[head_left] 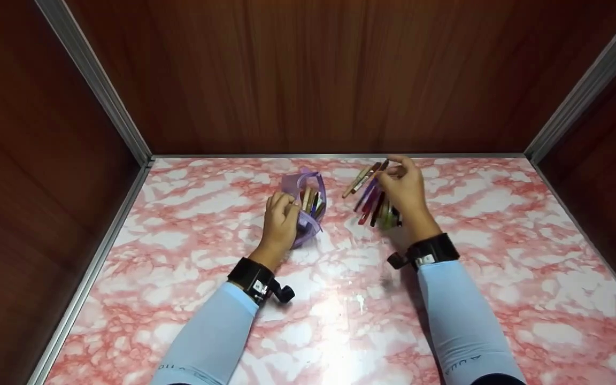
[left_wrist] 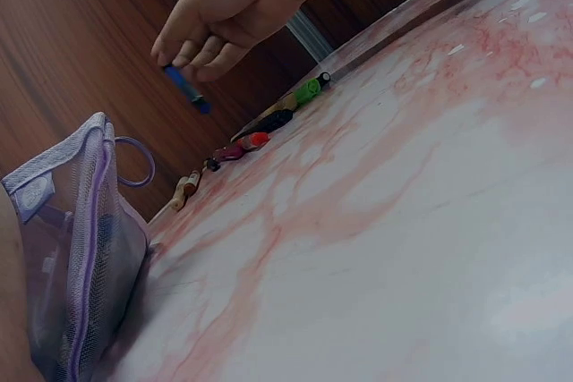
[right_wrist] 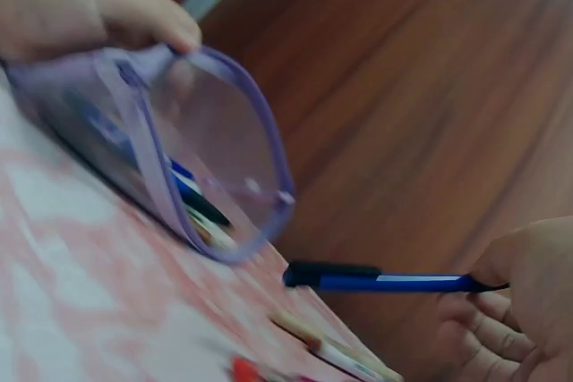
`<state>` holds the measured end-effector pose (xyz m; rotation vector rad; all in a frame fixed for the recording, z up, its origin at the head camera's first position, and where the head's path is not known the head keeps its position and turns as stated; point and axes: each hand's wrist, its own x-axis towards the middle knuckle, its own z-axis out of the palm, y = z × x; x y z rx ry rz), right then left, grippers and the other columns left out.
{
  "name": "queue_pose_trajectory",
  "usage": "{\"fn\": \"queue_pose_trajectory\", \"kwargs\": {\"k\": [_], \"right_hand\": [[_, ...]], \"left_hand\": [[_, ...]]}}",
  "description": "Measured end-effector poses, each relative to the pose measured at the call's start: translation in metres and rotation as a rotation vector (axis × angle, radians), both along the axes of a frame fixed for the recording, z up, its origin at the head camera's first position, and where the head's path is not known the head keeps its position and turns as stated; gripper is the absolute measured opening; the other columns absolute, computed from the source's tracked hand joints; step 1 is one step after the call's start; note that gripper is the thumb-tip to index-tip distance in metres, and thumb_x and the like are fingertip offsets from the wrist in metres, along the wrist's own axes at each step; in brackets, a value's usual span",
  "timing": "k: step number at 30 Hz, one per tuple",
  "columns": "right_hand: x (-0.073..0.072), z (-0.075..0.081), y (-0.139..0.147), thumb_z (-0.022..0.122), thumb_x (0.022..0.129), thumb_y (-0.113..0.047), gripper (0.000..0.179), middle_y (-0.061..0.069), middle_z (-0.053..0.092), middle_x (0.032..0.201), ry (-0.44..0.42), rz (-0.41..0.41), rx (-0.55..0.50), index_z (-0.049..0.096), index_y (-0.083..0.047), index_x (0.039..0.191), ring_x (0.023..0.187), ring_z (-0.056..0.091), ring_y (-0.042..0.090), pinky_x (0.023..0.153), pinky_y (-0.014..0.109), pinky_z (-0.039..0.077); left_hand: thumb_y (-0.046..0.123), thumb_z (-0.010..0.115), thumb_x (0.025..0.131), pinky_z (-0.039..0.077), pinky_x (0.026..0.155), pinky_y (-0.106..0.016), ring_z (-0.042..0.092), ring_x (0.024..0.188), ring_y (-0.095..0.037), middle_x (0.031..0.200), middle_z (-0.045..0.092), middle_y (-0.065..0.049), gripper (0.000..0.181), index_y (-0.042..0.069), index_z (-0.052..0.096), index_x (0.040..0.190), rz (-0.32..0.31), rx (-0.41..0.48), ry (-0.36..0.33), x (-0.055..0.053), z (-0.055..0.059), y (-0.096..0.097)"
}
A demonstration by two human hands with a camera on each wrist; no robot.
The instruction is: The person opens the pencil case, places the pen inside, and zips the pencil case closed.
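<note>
My left hand (head_left: pixel 280 220) grips the edge of a purple mesh pencil pouch (left_wrist: pixel 116 257), whose zippered mouth is spread wide. Several pens (head_left: pixel 309 200) lie inside it. In the right wrist view a blue pen (right_wrist: pixel 403 283) with a black end is pinched between the thumb and fingers of my right hand (head_left: pixel 405 187). Its black end points toward the pouch, and the two are apart. Beneath and beside the right hand, loose pens and markers (head_left: pixel 367 208) lie in a loose bunch on the table, partly covered by that hand.
A red-and-white marbled table (head_left: pixel 222 331) spreads under both hands. Dark wood-grain panels (head_left: pixel 308 75) with grey metal edging stand at the back and both sides. Black camera straps (head_left: pixel 430 251) sit on both wrists.
</note>
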<state>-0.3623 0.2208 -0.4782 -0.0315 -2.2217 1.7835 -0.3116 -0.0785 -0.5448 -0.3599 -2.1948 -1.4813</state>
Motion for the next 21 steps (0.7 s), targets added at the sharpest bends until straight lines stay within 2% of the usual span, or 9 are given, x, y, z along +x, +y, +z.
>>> {"fn": "queue_pose_trajectory", "kwargs": {"k": [3,9,14,17,21], "right_hand": [[0.000,-0.005,-0.016,0.069,0.099,0.005,0.050,0.001,0.074,0.092,0.013,0.028,-0.101,0.061,0.005,0.148,0.075,0.079,0.011,0.074,0.028,0.068],[0.002,-0.010,-0.046,0.072,0.098,0.006,0.047,0.000,0.076,0.088,0.032,0.076,-0.179,0.063,0.006,0.144,0.078,0.082,0.016,0.075,0.032,0.070],[0.004,-0.012,-0.062,0.071,0.096,0.008,0.047,-0.001,0.075,0.083,0.018,0.086,-0.251,0.061,0.006,0.142,0.070,0.080,0.014,0.072,0.036,0.070],[0.005,-0.015,-0.069,0.073,0.096,0.008,0.049,-0.002,0.076,0.082,0.000,0.091,-0.264,0.061,0.006,0.143,0.065,0.079,0.013,0.071,0.040,0.070],[0.009,-0.020,-0.079,0.073,0.096,0.007,0.051,-0.002,0.077,0.086,-0.040,0.106,-0.246,0.062,0.004,0.145,0.067,0.079,0.015,0.076,0.046,0.071]], "left_hand": [[0.014,0.062,0.110,0.046,0.103,-0.047,0.055,0.113,-0.037,0.107,0.060,-0.020,0.020,-0.002,0.066,0.098,0.010,-0.006,-0.007,0.001,0.000,0.000],[0.014,0.062,0.110,0.046,0.106,-0.049,0.055,0.116,-0.038,0.108,0.060,-0.020,0.020,-0.002,0.066,0.098,0.002,0.002,-0.016,0.000,0.000,-0.001],[0.013,0.062,0.111,0.045,0.107,-0.049,0.055,0.117,-0.038,0.107,0.060,-0.020,0.021,-0.002,0.066,0.098,-0.004,0.003,-0.014,-0.001,-0.001,-0.001],[0.014,0.061,0.111,0.045,0.107,-0.048,0.055,0.116,-0.037,0.106,0.059,-0.018,0.021,-0.001,0.066,0.097,-0.007,0.004,-0.018,-0.001,-0.002,0.000],[0.014,0.061,0.111,0.045,0.105,-0.046,0.054,0.115,-0.035,0.105,0.059,-0.017,0.021,0.000,0.065,0.096,-0.013,0.002,-0.020,-0.002,-0.002,0.000]]}}
